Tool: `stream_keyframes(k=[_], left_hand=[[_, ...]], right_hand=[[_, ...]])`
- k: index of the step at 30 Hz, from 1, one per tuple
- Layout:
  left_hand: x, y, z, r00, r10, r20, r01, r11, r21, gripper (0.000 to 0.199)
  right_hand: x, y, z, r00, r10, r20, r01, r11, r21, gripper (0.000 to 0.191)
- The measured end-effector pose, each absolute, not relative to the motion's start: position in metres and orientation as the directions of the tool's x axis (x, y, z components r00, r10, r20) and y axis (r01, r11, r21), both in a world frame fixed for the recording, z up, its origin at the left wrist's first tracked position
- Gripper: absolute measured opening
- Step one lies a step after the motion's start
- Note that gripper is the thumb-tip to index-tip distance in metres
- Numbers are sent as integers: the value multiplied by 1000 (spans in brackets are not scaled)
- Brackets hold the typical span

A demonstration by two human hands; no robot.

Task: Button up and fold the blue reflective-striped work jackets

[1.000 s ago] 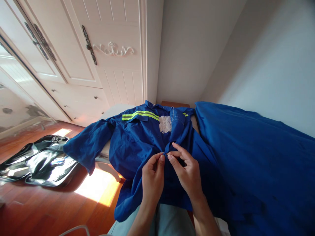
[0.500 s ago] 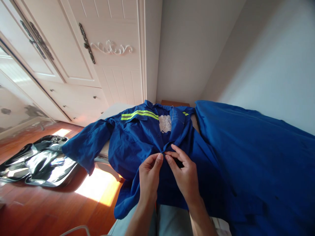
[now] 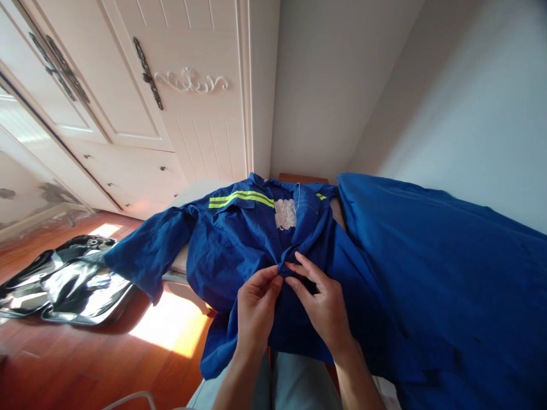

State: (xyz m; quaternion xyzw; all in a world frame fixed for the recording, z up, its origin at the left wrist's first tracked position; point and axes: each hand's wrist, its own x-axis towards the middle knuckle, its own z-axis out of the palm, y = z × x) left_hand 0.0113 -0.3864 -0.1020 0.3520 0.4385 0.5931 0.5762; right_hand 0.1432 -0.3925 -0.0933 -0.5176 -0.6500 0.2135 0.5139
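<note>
A blue work jacket (image 3: 222,250) with yellow and grey reflective strips lies spread out in front of me, its collar pointing away. Its front edges meet between my hands. My left hand (image 3: 257,310) pinches the front edge between thumb and fingers. Opposite it, my right hand (image 3: 320,302) pinches the same spot from the right, thumb and index finger close together on the cloth. Whether a button sits between the fingertips is hidden. White lacy fabric (image 3: 285,214) shows through the open neck of the jacket.
A large blue cloth-covered surface (image 3: 448,273) rises at the right beside the wall. An open suitcase (image 3: 81,285) lies on the wooden floor (image 3: 106,364) at the left. Behind stands a white wardrobe (image 3: 205,136). My legs (image 3: 303,381) are below the jacket hem.
My left thumb has slid down slightly and the left hand has tilted. The jacket edge is folded a little differently at the fingertips; both hands keep their pinch.
</note>
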Motion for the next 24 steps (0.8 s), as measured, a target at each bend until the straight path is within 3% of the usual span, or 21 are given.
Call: stream_keyframes(k=[15,24], left_hand=[[11,-385,-96,-95,995,-41,-204,21,979,30],[8,-384,-91,-75,997,-13,-168,0,986,31]], right_hand=[[138,-391,-99,10,807,591,602,467,-648,46],[138,-392,-96,48,842,538,527,436,-730,45]])
